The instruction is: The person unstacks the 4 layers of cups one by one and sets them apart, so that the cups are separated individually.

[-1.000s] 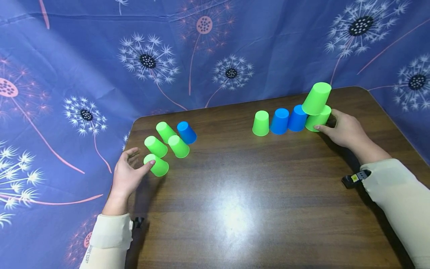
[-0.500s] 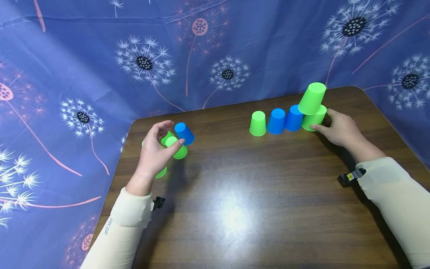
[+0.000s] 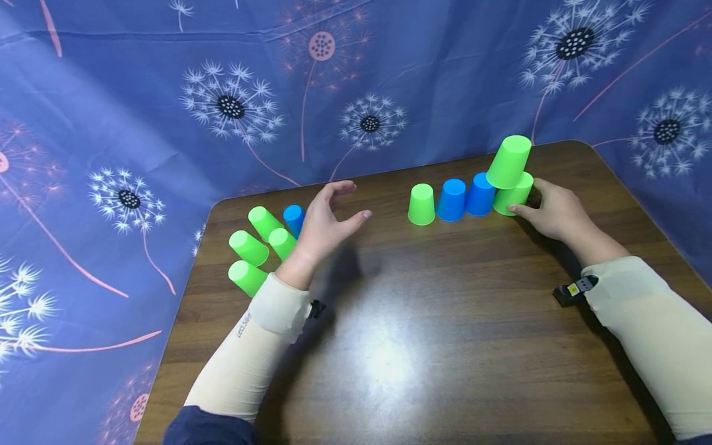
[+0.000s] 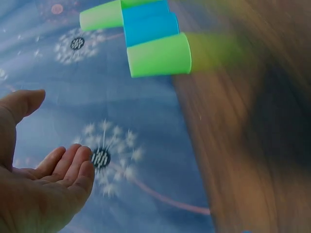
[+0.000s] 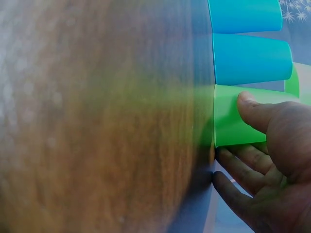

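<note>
On the right, upside-down cups stand in a row: a green cup (image 3: 421, 204), two blue cups (image 3: 451, 201) and, at the end, another green cup (image 3: 505, 201). One more green cup (image 3: 509, 162) sits on top, above the right end of that row. My right hand (image 3: 558, 212) holds the end green cup, thumb on its front and fingers along its outer side, as the right wrist view shows too. My left hand (image 3: 325, 230) hovers over the table with nothing in it, thumb and fingers spread apart. The left wrist view has the row's cups (image 4: 160, 56) beyond that hand.
At the table's left end stand several upside-down green cups (image 3: 248, 248) and a blue cup (image 3: 293, 216), partly hidden behind my left hand. A blue dandelion-print cloth (image 3: 434, 80) hangs behind the wooden table (image 3: 445, 321).
My left hand has left the nearest cup of the left group and travelled right, past the group. My right hand has stayed at the end green cup. The view has shifted slightly.
</note>
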Demonstrator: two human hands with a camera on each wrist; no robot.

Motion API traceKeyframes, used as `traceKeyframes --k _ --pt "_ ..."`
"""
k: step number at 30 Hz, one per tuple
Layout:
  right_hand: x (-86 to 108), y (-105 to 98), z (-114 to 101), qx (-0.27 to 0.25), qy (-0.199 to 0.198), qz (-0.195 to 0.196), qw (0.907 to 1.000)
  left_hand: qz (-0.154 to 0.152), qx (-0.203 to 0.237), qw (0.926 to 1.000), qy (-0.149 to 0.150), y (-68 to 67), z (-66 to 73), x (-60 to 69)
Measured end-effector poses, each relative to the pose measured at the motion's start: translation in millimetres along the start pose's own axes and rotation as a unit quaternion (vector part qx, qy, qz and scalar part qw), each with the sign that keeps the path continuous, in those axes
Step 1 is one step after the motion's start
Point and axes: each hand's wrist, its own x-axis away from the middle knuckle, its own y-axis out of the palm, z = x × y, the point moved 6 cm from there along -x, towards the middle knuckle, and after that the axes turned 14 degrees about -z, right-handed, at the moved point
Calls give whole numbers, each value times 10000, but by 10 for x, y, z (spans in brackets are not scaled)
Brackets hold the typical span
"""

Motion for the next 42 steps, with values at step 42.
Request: traceKeyframes --k 42 --pt "19 8 14 -230 236 -205 9992 -1203 -727 9870 -774 1863 554 -1627"
